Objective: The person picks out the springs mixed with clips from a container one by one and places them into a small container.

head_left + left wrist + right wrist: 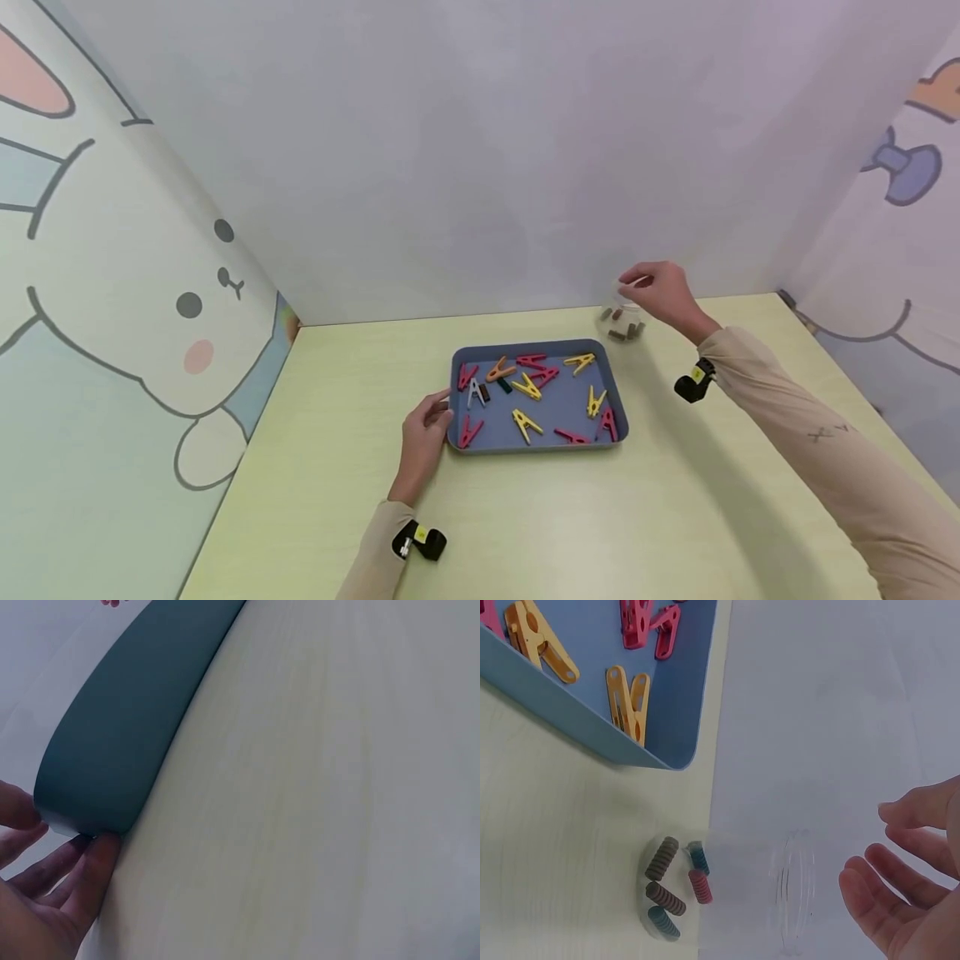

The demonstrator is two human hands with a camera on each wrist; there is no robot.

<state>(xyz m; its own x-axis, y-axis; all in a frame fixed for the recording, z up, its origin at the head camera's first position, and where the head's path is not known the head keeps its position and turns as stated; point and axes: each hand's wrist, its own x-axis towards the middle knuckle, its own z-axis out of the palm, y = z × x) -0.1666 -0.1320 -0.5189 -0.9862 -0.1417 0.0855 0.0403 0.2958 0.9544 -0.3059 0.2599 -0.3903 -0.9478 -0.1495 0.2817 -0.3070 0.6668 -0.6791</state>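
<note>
My left hand (423,437) grips the left side of a blue-grey tray (558,408), with fingertips against its outer corner in the left wrist view. Plastic spring clamps lie scattered in the tray, among them a yellow clamp (527,423), an orange clamp (499,369) and a grey clamp (475,392). My right hand (662,292) hovers over the mouth of a clear jar (799,892), thumb and bent fingers apart, with nothing visible between them. At the jar's bottom lie several small ribbed cylinders, including a red ribbed cylinder (700,886) and a brown one.
Beside the grey clamp lie a small dark brown piece (484,392) and a dark green piece (504,385). The pale wooden table (360,375) meets a white back wall (465,167). Printed cartoon panels stand on both sides.
</note>
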